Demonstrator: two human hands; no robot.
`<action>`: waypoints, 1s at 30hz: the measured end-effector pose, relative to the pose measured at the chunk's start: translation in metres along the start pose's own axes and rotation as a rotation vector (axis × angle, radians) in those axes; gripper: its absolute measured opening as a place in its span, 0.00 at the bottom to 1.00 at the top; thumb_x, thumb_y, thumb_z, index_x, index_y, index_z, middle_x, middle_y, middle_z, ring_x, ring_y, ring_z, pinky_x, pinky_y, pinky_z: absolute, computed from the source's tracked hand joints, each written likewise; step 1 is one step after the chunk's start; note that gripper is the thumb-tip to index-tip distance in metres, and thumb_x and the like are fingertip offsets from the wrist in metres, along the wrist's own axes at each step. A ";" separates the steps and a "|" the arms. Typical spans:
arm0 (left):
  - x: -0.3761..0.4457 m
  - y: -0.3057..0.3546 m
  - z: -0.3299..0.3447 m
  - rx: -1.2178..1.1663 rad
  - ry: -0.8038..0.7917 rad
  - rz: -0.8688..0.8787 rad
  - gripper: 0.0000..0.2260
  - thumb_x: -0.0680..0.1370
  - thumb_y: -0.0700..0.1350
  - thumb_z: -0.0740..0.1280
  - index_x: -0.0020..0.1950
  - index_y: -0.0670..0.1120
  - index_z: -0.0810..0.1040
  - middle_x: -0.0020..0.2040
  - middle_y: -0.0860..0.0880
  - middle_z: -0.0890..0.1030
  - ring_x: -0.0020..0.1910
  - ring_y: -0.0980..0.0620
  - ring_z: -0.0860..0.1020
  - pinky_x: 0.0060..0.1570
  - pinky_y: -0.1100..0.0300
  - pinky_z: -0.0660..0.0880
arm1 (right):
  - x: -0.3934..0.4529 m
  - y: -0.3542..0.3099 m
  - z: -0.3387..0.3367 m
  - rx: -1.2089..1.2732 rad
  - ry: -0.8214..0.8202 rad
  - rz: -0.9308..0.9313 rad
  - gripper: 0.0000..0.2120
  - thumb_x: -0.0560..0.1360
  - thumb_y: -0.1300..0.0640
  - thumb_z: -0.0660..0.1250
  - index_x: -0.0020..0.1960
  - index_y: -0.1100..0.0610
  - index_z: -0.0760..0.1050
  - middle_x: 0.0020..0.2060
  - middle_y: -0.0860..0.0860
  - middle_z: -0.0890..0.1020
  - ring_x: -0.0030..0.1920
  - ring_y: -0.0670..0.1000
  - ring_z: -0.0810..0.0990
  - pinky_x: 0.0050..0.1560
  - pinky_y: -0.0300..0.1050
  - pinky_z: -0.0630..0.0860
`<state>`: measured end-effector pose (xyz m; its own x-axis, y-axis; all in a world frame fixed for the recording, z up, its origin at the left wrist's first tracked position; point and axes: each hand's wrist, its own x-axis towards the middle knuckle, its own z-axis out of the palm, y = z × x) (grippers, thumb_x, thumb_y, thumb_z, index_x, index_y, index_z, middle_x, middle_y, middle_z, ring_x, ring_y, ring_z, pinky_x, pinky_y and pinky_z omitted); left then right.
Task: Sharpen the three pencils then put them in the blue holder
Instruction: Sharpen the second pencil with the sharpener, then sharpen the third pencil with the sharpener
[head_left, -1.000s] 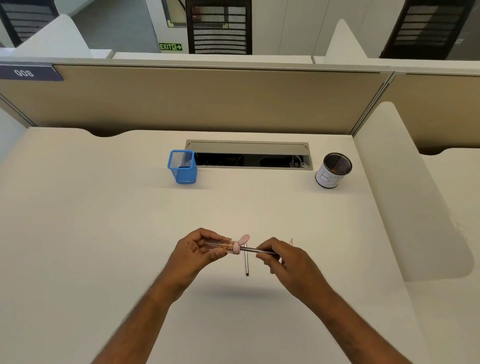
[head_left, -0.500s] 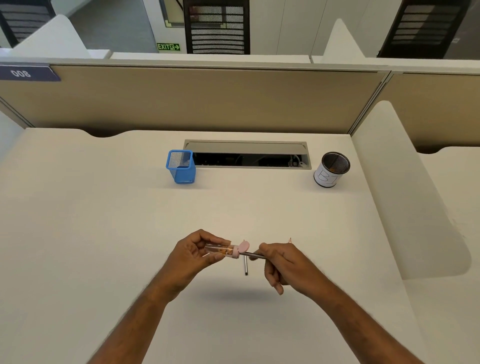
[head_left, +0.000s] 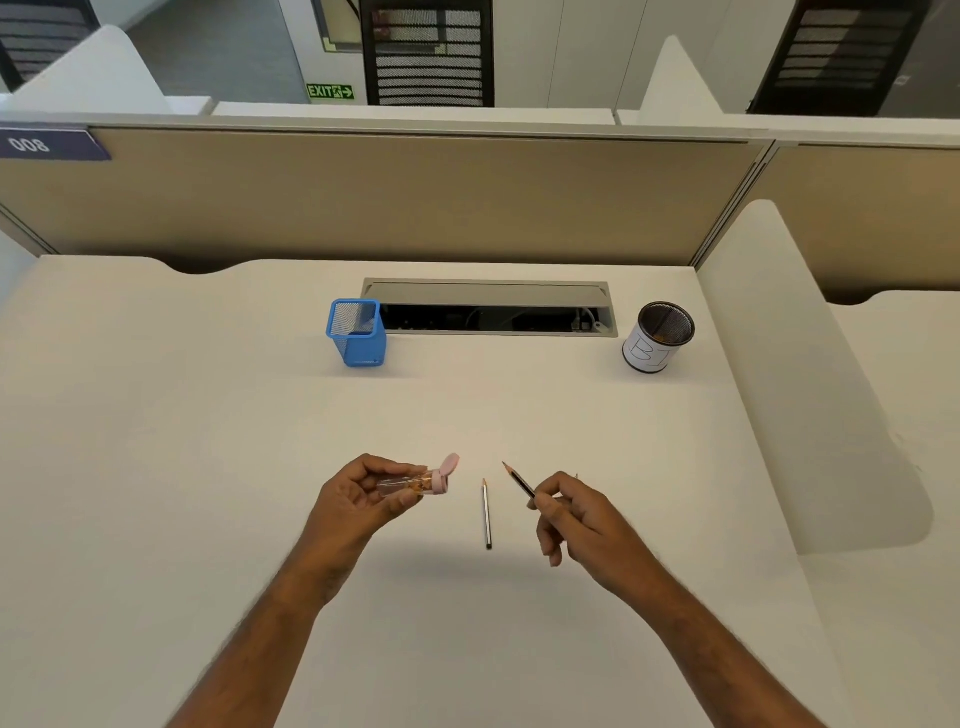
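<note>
My left hand (head_left: 358, 499) grips a clear tube sharpener (head_left: 415, 482) with a pink cap flipped open and shavings inside. My right hand (head_left: 582, 519) pinches a dark pencil (head_left: 518, 480), its sharp tip pointing up and left, apart from the sharpener. A second pencil (head_left: 487, 514) lies on the desk between my hands, tip pointing away. The tip of a third pencil (head_left: 576, 475) peeks out behind my right hand. The blue mesh holder (head_left: 357, 332) stands upright at the back, left of centre, with nothing visible inside.
A black mesh cup with a white paper label (head_left: 657, 338) stands at the back right. An open cable tray (head_left: 493, 309) is sunk into the desk between the two holders. A beige partition (head_left: 415, 197) closes the back, and a white divider (head_left: 795, 374) runs along the right.
My right hand has pulled the pencil out of the sharpener and moved right. The hands are now apart, uncovering the pencil on the desk.
</note>
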<state>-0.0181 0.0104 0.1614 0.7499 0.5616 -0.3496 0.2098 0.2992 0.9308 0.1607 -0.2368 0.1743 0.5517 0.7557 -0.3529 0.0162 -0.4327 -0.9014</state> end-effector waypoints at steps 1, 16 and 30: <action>0.000 -0.002 -0.001 -0.005 0.006 -0.006 0.12 0.77 0.33 0.76 0.60 0.37 0.80 0.60 0.40 0.89 0.64 0.40 0.86 0.69 0.46 0.79 | 0.000 0.003 0.002 -0.004 0.007 0.013 0.08 0.88 0.55 0.60 0.52 0.53 0.74 0.33 0.53 0.84 0.33 0.52 0.80 0.35 0.30 0.69; -0.004 -0.021 0.004 -0.012 0.018 -0.070 0.10 0.78 0.30 0.76 0.56 0.38 0.80 0.61 0.39 0.89 0.65 0.40 0.86 0.71 0.43 0.77 | 0.050 0.078 0.040 -0.851 0.248 0.146 0.10 0.83 0.50 0.58 0.47 0.55 0.65 0.34 0.54 0.79 0.35 0.62 0.75 0.35 0.49 0.65; -0.005 -0.021 0.006 0.008 0.032 -0.086 0.10 0.78 0.31 0.76 0.56 0.36 0.80 0.59 0.42 0.90 0.63 0.43 0.87 0.68 0.47 0.79 | 0.076 0.079 0.046 -1.104 0.161 0.125 0.17 0.77 0.47 0.71 0.55 0.61 0.79 0.34 0.55 0.86 0.32 0.58 0.86 0.31 0.45 0.76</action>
<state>-0.0225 -0.0030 0.1446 0.7085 0.5584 -0.4316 0.2777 0.3416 0.8979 0.1655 -0.1914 0.0649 0.7013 0.6387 -0.3167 0.6393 -0.7600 -0.1170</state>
